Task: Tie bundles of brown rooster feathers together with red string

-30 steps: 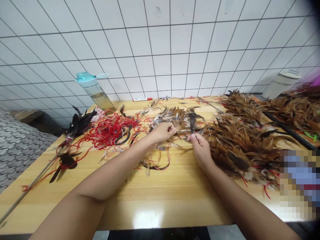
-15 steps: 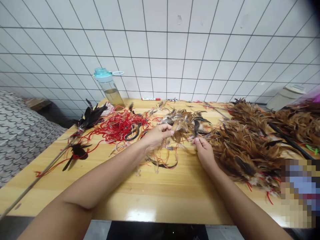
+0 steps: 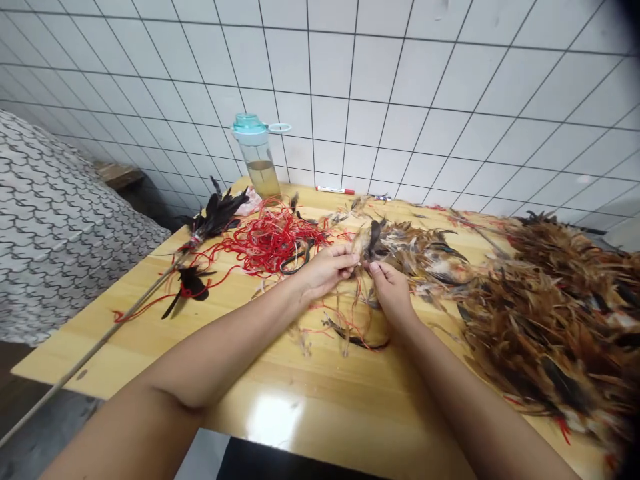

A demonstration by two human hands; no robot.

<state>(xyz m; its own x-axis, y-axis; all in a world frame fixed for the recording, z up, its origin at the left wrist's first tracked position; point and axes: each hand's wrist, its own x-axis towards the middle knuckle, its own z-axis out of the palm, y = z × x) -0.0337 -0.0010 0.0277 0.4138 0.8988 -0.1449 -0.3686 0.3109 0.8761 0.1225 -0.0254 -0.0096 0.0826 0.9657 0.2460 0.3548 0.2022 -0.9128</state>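
Note:
Both my hands meet over the middle of a wooden table (image 3: 310,407). My left hand (image 3: 325,270) pinches a small bunch of brown feathers (image 3: 367,243), fingers closed on their bases. My right hand (image 3: 393,290) is closed too, thumb and fingers pinching the same bunch from the right. A loose heap of brown feathers (image 3: 425,257) lies just beyond my hands. Thin red cord strands (image 3: 350,323) trail on the table under my wrists.
A tangle of red cord (image 3: 265,240) with scissors (image 3: 297,257) lies to the left, behind it a clear bottle with a teal lid (image 3: 257,157). A thin stick with black feathers (image 3: 200,230) runs off the left edge. A large brown feather pile (image 3: 560,313) covers the right. A red marker (image 3: 335,191) lies by the tiled wall.
The view has swung left and down. My hands have drawn closer together, and the feather bunch now sits pinched between both of them.

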